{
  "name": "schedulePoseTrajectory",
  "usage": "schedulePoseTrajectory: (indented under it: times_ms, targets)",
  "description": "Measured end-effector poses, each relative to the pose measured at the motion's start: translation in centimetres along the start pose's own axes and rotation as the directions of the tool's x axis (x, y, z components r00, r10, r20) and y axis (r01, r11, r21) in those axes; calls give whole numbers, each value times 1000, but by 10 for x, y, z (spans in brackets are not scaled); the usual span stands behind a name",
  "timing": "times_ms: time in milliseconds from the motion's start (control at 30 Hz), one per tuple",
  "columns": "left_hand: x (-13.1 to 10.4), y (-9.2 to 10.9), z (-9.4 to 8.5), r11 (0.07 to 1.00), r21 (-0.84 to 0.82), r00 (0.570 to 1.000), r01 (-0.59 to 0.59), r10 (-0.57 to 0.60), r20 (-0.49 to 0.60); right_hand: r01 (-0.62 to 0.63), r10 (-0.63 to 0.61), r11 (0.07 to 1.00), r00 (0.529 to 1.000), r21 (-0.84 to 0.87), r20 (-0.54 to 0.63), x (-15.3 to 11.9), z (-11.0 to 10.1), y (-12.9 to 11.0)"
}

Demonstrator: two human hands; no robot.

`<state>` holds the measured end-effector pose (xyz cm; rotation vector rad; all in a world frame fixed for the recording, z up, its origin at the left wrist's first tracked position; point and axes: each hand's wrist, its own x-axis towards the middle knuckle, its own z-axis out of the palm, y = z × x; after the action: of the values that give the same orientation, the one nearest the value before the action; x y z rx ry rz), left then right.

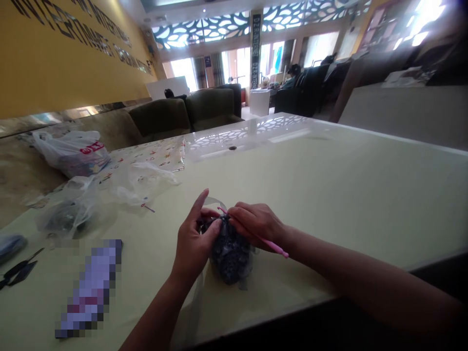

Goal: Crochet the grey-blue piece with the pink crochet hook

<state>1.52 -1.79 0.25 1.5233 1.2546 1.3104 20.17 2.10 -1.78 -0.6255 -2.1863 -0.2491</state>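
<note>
Near the table's front edge, a dark grey-blue crocheted piece [231,256] rests between my hands. My left hand [195,234] pinches its upper left side between thumb and fingers, with the index finger raised. A pale translucent strip [216,201] arches behind that finger. In my right hand [258,222] is a pink crochet hook [275,247]; its handle sticks out below the palm towards the wrist. The hook's tip lies at the top of the piece, close to my left fingers. Exactly where the tip enters the piece is hard to make out.
To the left lie a blurred-out purplish object [91,287], dark scissors [20,270], clear plastic bags [141,183], a small thin pin-like tool [148,208] and a white carrier bag [73,151]. Green armchairs [214,105] stand beyond the table [329,195]. A person [293,73] sits farther back.
</note>
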Motion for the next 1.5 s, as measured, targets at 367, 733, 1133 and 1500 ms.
schedulePoseTrajectory:
  times_ms: [367, 733, 1133, 1500]
  targets:
    - [8, -1, -10, 960, -231, 987, 156, -140, 84, -238, 161, 721, 971, 651, 176, 9, -19, 7]
    - [4, 4, -6, 977, -172, 990, 130, -137, -33, -53, -27, 904, 983, 425, 179, 10, -23, 8]
    - [6, 3, -6, 985, -125, 992, 118, -122, -23, 50, -62, 994, 990, 102, 126, 3, -12, 1]
    - [7, 0, -8, 993, -23, 993, 113, -113, 18, 115, -114, 993, 991, 1, 70, 3, -7, -3]
